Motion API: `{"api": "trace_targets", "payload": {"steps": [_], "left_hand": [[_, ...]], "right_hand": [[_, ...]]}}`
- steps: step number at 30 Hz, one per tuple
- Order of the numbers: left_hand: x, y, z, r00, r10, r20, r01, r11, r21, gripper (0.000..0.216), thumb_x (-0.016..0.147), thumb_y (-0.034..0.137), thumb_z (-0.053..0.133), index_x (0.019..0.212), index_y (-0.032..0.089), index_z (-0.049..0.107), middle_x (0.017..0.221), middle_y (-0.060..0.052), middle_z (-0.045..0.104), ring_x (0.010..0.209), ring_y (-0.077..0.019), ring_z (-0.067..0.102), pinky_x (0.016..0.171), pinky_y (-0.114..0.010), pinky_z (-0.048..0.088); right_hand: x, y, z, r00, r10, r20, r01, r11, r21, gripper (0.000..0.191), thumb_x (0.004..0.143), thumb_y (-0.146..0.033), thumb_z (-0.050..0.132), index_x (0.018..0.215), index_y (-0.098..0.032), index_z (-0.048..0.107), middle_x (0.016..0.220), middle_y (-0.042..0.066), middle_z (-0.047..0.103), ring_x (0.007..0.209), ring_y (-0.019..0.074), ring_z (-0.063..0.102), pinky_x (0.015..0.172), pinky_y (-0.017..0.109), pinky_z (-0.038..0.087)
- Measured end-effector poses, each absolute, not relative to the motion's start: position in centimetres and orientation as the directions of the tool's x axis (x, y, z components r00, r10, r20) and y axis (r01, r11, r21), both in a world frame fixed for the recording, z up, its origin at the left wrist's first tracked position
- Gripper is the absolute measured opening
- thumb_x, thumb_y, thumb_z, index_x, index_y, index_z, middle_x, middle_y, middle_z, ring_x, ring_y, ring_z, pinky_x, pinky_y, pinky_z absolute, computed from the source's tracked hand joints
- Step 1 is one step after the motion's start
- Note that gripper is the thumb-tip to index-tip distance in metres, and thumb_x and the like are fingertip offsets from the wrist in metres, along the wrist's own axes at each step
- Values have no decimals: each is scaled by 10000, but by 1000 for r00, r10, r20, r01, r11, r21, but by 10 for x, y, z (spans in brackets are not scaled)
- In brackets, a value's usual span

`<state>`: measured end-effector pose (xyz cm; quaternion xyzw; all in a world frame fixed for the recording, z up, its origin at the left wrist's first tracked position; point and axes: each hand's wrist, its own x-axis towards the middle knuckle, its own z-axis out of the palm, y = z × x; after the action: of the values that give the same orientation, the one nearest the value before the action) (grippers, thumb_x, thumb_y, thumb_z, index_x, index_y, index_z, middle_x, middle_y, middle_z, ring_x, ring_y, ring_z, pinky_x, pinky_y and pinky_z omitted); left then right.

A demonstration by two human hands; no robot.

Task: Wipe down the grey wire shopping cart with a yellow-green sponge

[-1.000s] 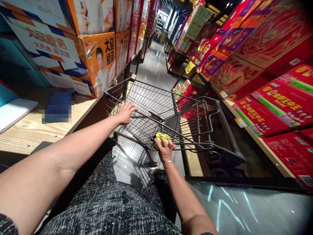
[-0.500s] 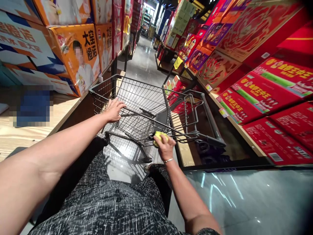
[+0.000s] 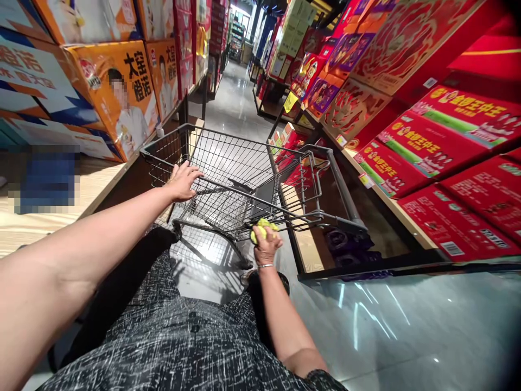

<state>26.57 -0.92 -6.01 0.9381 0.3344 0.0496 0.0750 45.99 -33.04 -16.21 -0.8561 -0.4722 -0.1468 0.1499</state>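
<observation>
The person wears a loose black garment [image 3: 195,353] covered in fine white crosshatched streaks, with small dark buttons [image 3: 194,328] down its middle. A short sleeve edge [image 3: 321,377] in the same print shows at the right upper arm, and both arms are bare below. Plain black trousers [image 3: 134,266] cover the legs. A thin silver bangle [image 3: 265,265] circles the wrist behind the right hand [image 3: 266,247].
</observation>
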Motion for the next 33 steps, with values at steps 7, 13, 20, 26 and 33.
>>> {"api": "trace_targets", "payload": {"steps": [7,13,20,26,33], "left_hand": [[273,-25,-48,721,693,-8,692,-718,70,704,788,211,634,1459,189,421,1622,-123,220,1519,-378,-15,1207,-623,32],[301,-74,-43,776,631,22,630,-776,23,828,830,249,630,1565,202,252,1655,-127,104,1517,-368,-64,1201,-619,-16],[324,-115,-44,867,491,92,479,-869,123,840,834,221,642,1562,333,239,1629,-105,213,1514,-381,75,1132,-738,23],[320,-105,-51,871,471,139,447,-878,174,735,808,167,634,1494,256,387,1608,-117,255,1515,-369,81,1146,-734,35],[316,-99,-55,874,462,150,430,-880,203,733,795,122,590,1487,240,382,1621,-86,242,1523,-336,70,1163,-714,36]], "right_hand": [[430,-302,-176,352,903,246,936,-340,-88,451,837,-60,546,1161,-336,694,1240,41,608,1101,235,435,888,371,342],[482,-332,-96,370,691,621,900,-431,-56,510,823,-99,562,1237,-373,679,1270,74,563,1130,290,390,943,454,330],[487,-321,-50,530,500,685,781,-602,-164,550,800,-85,514,1259,-343,670,1331,92,493,1251,342,308,1021,556,240],[434,-231,-63,419,693,586,897,-417,-148,499,857,-131,532,1303,-332,628,1335,76,508,1257,297,292,1047,490,224],[457,-239,-46,243,807,538,959,-283,-8,480,895,-138,558,1308,-378,610,1304,46,553,1153,253,344,949,400,279]]}}
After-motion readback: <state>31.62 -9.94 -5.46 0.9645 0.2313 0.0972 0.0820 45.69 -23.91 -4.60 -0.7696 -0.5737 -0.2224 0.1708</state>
